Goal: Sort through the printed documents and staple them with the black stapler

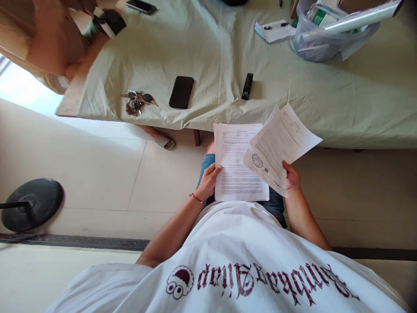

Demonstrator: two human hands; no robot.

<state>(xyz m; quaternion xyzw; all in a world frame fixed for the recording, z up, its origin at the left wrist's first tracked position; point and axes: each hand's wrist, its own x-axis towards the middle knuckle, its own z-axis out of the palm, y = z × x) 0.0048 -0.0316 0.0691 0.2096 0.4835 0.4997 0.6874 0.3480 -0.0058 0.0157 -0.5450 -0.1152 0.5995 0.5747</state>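
My left hand [209,179] is closed on the left edge of a stack of printed papers [233,169] over my lap, its thumb on top. In my right hand [292,175] a stamped sheet [283,143] is pinched at its lower right edge, tilted and partly covering the stack. A round stamp mark shows near that sheet's lower corner; a further sheet seems to lie behind it. Beyond the papers, on the cloth-covered table, lies a black stapler [247,86]. To its left are a black phone [181,92] and a bunch of keys [138,101].
A plastic basket [317,50] with papers and a roll stands at the back right, beside a small pad [274,31]. Another phone [141,6] lies at the back left, near another person's arm [94,52]. A round black stand base [32,204] is on the floor at left.
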